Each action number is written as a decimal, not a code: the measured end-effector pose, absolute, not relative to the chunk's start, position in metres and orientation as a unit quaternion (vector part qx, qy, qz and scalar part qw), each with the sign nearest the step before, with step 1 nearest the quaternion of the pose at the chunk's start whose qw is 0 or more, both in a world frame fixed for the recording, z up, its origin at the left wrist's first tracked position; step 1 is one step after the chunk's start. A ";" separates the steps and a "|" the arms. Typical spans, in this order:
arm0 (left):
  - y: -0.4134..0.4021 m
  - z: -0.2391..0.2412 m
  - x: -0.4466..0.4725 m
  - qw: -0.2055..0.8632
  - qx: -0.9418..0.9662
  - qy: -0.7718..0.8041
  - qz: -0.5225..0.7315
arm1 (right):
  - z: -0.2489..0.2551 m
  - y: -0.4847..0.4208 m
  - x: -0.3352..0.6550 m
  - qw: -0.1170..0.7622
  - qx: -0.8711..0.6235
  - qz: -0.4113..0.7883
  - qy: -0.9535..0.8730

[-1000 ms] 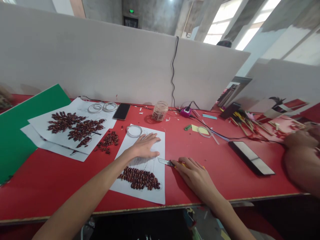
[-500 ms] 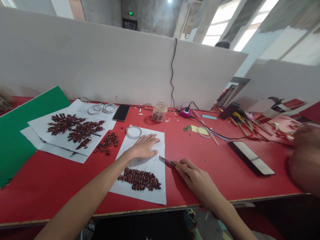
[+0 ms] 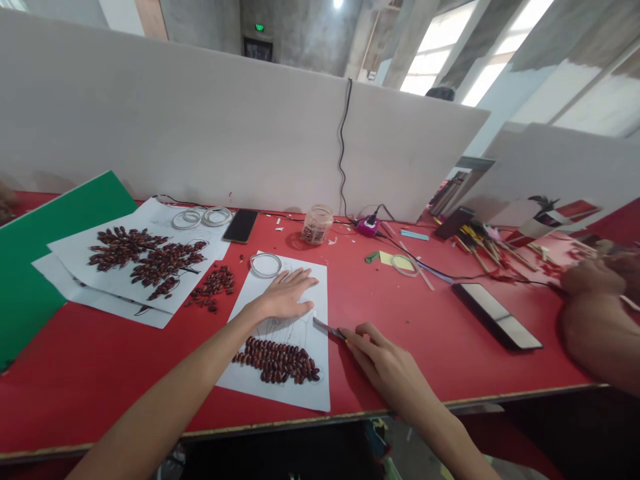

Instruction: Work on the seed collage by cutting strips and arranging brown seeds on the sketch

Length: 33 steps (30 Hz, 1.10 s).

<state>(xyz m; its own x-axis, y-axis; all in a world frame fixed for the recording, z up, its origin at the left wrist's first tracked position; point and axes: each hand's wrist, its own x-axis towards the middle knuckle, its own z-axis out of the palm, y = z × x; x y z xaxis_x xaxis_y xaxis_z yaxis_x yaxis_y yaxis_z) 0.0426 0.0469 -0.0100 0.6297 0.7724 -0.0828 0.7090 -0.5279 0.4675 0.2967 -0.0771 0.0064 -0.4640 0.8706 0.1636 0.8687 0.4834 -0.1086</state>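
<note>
I have the knife in my right grip, clasped by the handle, its long axis running from four o'clock to ten and its blade pointing at ten. The tip lies over the margin of the white sheet, just beside the thumb of my left grip. That one is released, palm down with fingers spread on the paper. The sheet's long axis runs roughly twelve to six, and the block of red-brown beans near its lower end lies roughly nine to three.

My fingers cover most of the handle, and I cannot tell whether the tip touches the paper. Part of the pencil drawing is hidden under my left palm. At three o'clock, another person's arm is cut off by the edge of my view, the hand hard to make out.

The red table carries it all: loose beans and overlapping drawings at ten, a phone at eleven, a clear jar at one, and a dark case with a pale top at three. A white partition stands along the far side, with grey walls and bright windows beyond.
</note>
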 end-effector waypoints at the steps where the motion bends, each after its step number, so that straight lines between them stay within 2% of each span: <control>1: 0.047 -0.010 0.042 0.236 0.871 0.426 0.067 | 0.006 -0.077 0.296 0.101 -0.511 0.009 -0.853; 13: 0.049 -0.014 0.042 0.232 0.873 0.423 0.073 | 0.019 -0.068 0.294 0.127 -0.546 0.118 -0.820; 28: 0.049 -0.015 0.042 0.220 0.873 0.423 0.102 | 0.023 -0.067 0.287 0.149 -0.605 0.169 -0.764; 33: 0.042 0.004 0.038 0.226 0.905 0.328 0.151 | 0.013 -0.064 0.294 0.196 -0.611 0.183 -0.745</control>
<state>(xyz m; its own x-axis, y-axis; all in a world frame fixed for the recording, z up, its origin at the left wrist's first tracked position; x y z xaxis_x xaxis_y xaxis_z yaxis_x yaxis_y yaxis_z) 0.0375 0.0416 0.0042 0.7392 0.6617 0.1255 0.5249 -0.6827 0.5083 0.2945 -0.0636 0.0127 -0.1774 0.9818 0.0680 0.8385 0.1870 -0.5118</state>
